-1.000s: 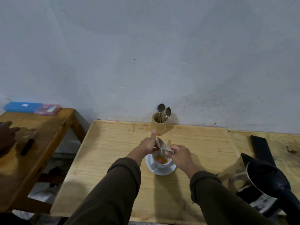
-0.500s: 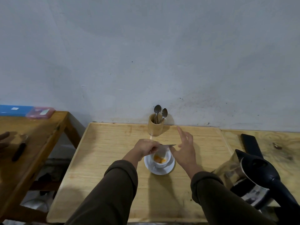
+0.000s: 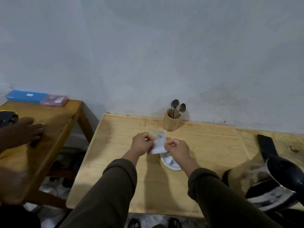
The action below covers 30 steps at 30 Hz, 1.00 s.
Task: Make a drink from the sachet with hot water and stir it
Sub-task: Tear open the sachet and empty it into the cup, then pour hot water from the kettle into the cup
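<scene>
Both hands have come together again since half a second ago, when the right hand was spread open over the cup: the left hand [image 3: 142,144] and the right hand [image 3: 176,148] now pinch opposite edges of the silvery sachet [image 3: 158,144], fingers curled shut on it, holding it in the air just above and to the left of the white cup and saucer [image 3: 171,162]. What is in the cup cannot be read here, as the right wrist and motion blur cover most of it. With the sachet held upright and no longer tipped over the cup, the emptying step looks finished or nearly so, and the hands appear to be folding or flattening the wrapper. By that reading the next move calls for setting the sachet down clear of the cup, then reaching right for the kettle [image 3: 278,183], which stands at the near right edge of the table [image 3: 115,162], and pouring with care so the small cup does not overflow. Two spoons [image 3: 178,107] wait in a wooden holder [image 3: 171,120] at the far side, against the wall, ready for stirring. Another person's hand [image 3: 28,130] rests on the side table [image 3: 62,116] at left.
</scene>
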{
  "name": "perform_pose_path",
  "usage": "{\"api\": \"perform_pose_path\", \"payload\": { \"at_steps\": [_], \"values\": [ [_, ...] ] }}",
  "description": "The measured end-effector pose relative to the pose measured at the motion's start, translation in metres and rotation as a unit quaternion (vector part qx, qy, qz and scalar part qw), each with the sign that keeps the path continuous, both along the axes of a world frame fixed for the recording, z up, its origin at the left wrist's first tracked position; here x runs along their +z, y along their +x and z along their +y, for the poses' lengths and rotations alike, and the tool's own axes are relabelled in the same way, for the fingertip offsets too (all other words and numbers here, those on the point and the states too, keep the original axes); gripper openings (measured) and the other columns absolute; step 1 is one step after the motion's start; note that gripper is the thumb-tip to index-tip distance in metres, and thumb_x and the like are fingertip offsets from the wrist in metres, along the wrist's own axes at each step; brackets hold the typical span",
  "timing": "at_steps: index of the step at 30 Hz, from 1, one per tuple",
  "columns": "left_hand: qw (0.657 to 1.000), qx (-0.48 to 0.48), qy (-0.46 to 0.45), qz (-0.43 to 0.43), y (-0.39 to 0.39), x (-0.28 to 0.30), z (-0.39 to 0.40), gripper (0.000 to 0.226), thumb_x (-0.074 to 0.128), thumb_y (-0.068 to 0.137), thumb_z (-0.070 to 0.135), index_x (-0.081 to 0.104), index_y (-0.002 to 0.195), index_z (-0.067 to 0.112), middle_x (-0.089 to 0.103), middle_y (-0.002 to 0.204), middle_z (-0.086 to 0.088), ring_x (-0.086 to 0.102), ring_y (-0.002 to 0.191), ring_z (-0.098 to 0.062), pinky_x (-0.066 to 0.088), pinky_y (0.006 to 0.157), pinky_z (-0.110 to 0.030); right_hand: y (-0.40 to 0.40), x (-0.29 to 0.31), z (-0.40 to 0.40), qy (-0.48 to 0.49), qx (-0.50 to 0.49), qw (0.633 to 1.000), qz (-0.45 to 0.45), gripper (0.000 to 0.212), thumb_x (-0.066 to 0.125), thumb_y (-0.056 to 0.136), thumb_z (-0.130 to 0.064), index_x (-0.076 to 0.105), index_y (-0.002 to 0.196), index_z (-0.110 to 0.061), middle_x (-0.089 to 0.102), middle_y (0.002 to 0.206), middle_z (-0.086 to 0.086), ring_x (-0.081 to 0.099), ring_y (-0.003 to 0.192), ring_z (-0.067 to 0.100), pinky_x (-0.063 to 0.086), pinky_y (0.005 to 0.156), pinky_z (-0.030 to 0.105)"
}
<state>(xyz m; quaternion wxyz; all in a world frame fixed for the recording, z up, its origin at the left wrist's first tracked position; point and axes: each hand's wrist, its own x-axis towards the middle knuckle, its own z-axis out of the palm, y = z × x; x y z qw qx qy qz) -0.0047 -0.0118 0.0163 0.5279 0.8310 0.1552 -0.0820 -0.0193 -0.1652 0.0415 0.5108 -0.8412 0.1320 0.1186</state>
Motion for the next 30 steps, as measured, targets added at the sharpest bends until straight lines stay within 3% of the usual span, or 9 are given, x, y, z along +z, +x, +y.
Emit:
{"api": "perform_pose_path", "payload": {
  "at_steps": [3, 7, 10, 13, 16, 19, 22, 25, 30],
  "values": [
    [0.999, -0.009, 0.044, 0.006, -0.010, -0.011, 0.013, 0.014, 0.062, 0.084, 0.009, 0.074, 0.091, 0.009, 0.075, 0.100, -0.008, 0.068, 0.099, -0.024, 0.053, 0.089, -0.029, -0.007, -0.020, 0.024, -0.091, 0.043, 0.995, 0.021, 0.014, 0.059, 0.084, -0.009, 0.072, 0.083, -0.012, 0.073, 0.091, 0.012, 0.066, 0.089, 0.027, 0.051, 0.085, 0.036],
    [0.987, -0.077, 0.139, 0.038, -0.020, -0.033, 0.021, 0.026, 0.051, 0.092, 0.019, 0.072, 0.107, 0.011, 0.071, 0.119, -0.002, 0.062, 0.113, -0.018, 0.040, 0.093, -0.019, -0.020, -0.035, 0.043, -0.157, 0.064, 0.985, 0.019, 0.021, 0.052, 0.088, -0.006, 0.073, 0.093, -0.003, 0.073, 0.102, 0.012, 0.064, 0.100, 0.027, 0.046, 0.085, 0.027],
    [0.974, -0.120, 0.176, 0.073, -0.023, -0.053, 0.023, 0.031, 0.049, 0.093, 0.022, 0.069, 0.116, 0.015, 0.064, 0.131, 0.001, 0.057, 0.123, -0.018, 0.037, 0.100, -0.020, -0.022, -0.041, 0.047, -0.206, 0.098, 0.973, 0.031, 0.026, 0.049, 0.089, -0.006, 0.069, 0.104, 0.000, 0.069, 0.115, 0.016, 0.060, 0.110, 0.030, 0.044, 0.097, 0.032],
    [0.960, -0.175, 0.199, 0.090, -0.024, -0.063, 0.021, 0.034, 0.045, 0.093, 0.018, 0.069, 0.115, 0.008, 0.065, 0.127, -0.007, 0.057, 0.120, -0.025, 0.040, 0.099, -0.028, -0.022, -0.045, 0.048, -0.273, 0.179, 0.943, 0.058, 0.033, 0.044, 0.093, -0.012, 0.060, 0.121, -0.004, 0.059, 0.130, 0.014, 0.051, 0.122, 0.028, 0.034, 0.108, 0.037],
    [0.946, -0.191, 0.236, 0.109, -0.022, -0.067, 0.017, 0.034, 0.039, 0.095, 0.013, 0.067, 0.113, 0.005, 0.063, 0.125, -0.012, 0.058, 0.116, -0.030, 0.045, 0.093, -0.032, -0.022, -0.045, 0.050, -0.306, 0.218, 0.924, 0.066, 0.033, 0.043, 0.095, -0.013, 0.057, 0.124, -0.007, 0.056, 0.133, 0.012, 0.051, 0.123, 0.027, 0.034, 0.105, 0.033],
    [0.929, -0.217, 0.272, 0.125, -0.024, -0.072, 0.014, 0.035, 0.038, 0.094, 0.010, 0.065, 0.114, 0.003, 0.060, 0.127, -0.014, 0.056, 0.117, -0.032, 0.046, 0.094, -0.035, -0.023, -0.044, 0.051, -0.291, 0.202, 0.933, 0.066, 0.033, 0.044, 0.093, -0.013, 0.059, 0.121, -0.005, 0.058, 0.130, 0.012, 0.052, 0.120, 0.027, 0.038, 0.099, 0.031],
    [0.934, -0.208, 0.263, 0.125, -0.026, -0.078, 0.013, 0.038, 0.038, 0.096, 0.019, 0.060, 0.124, 0.004, 0.054, 0.138, -0.012, 0.046, 0.130, -0.029, 0.041, 0.105, -0.037, -0.026, -0.040, 0.050, -0.261, 0.167, 0.950, 0.039, 0.029, 0.046, 0.091, -0.013, 0.064, 0.111, -0.003, 0.065, 0.119, 0.014, 0.058, 0.111, 0.030, 0.044, 0.091, 0.032],
    [0.950, -0.169, 0.224, 0.136, -0.030, -0.074, 0.008, 0.041, 0.031, 0.099, 0.024, 0.055, 0.127, 0.005, 0.051, 0.141, -0.011, 0.040, 0.135, -0.023, 0.036, 0.106, -0.031, -0.030, -0.036, 0.042, -0.235, 0.145, 0.961, 0.002, 0.026, 0.048, 0.090, -0.012, 0.068, 0.103, -0.004, 0.070, 0.108, 0.014, 0.062, 0.102, 0.029, 0.046, 0.088, 0.033],
    [0.960, -0.123, 0.229, 0.106, -0.049, -0.056, -0.010, 0.054, 0.044, 0.095, 0.022, 0.036, 0.147, 0.008, 0.017, 0.161, -0.008, 0.025, 0.147, -0.027, 0.028, 0.119, -0.036, -0.036, -0.017, 0.016, -0.194, 0.103, 0.974, -0.060, 0.025, 0.049, 0.091, -0.013, 0.067, 0.108, -0.007, 0.071, 0.108, 0.013, 0.064, 0.099, 0.028, 0.047, 0.087, 0.031]
  ]
}}
